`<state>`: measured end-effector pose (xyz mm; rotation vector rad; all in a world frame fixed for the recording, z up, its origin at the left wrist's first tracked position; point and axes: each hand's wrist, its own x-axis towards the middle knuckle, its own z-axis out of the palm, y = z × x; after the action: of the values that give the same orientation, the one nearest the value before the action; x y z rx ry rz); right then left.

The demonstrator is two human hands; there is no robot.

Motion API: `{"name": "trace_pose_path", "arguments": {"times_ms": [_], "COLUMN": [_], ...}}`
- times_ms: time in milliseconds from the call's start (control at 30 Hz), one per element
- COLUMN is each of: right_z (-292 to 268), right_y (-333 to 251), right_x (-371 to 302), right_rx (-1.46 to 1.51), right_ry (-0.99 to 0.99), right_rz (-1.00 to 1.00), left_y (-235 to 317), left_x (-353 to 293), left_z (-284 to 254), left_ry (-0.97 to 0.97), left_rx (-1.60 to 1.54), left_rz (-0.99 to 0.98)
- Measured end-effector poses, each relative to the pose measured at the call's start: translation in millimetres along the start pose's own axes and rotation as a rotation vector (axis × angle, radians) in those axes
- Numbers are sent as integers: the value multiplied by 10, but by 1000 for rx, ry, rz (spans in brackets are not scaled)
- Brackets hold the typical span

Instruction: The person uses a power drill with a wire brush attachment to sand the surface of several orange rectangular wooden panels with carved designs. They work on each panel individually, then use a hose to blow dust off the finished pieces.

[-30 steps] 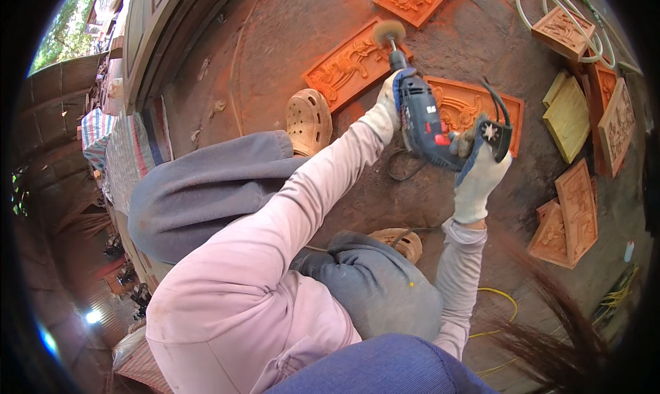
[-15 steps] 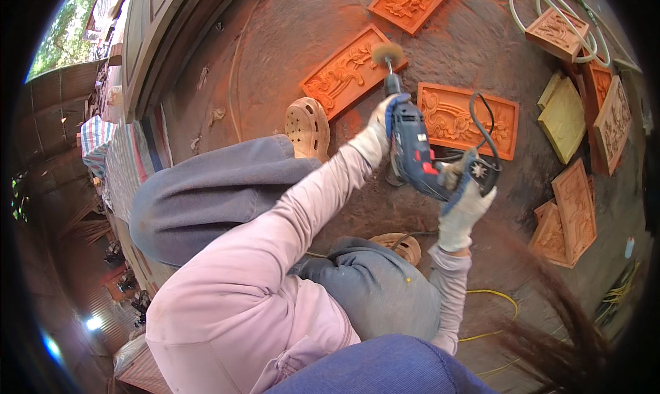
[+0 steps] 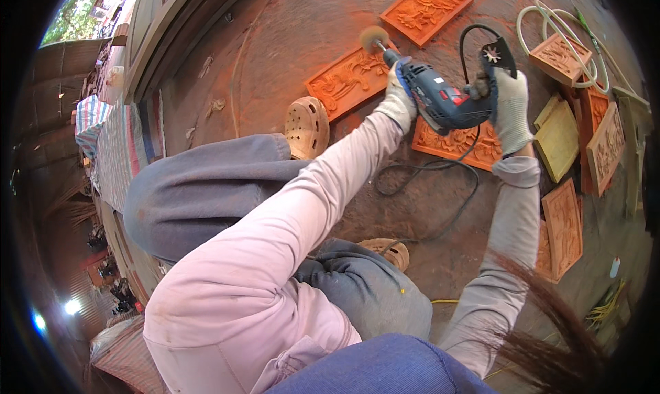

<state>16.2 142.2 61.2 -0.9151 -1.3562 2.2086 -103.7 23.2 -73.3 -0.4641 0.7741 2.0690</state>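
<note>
Both my hands wear pale work gloves and hold one dark blue power drill [image 3: 440, 95]. My left hand [image 3: 397, 104] is wrapped round its front, behind the chuck. My right hand [image 3: 511, 112] grips the rear handle, its fingers partly hidden. A round tan brush wheel [image 3: 373, 39] on the drill's shaft stands at the far edge of an orange carved wood panel [image 3: 344, 84]; whether it touches the wood I cannot tell. Below the drill lies a second carved panel [image 3: 450, 145], partly covered by it. A third carved panel [image 3: 426, 10] lies farther off.
A black cord [image 3: 464, 205] loops over the ground near my sandals [image 3: 306, 129]. More carved panels [image 3: 562, 229], a yellowish board [image 3: 557, 139] and a pale coiled hose [image 3: 533, 33] are at right. A curved wooden piece [image 3: 161, 33] stands at far left.
My right hand has swung up and to the right, turning the drill to a flatter angle. The brush wheel has shifted left and away, and the cord now shows on the ground.
</note>
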Motion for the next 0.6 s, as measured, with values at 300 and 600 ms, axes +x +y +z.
{"name": "trace_pose_path", "arguments": {"times_ms": [300, 600], "right_z": [-316, 148], "right_y": [-457, 420], "right_x": [-65, -446], "right_rx": [-156, 89], "right_ry": [-114, 95], "right_rz": [31, -91], "left_y": [-567, 245], "left_x": [-256, -245], "left_z": [144, -711], "left_ry": [-57, 141], "left_rx": [-286, 416], "left_rz": [-124, 226]}}
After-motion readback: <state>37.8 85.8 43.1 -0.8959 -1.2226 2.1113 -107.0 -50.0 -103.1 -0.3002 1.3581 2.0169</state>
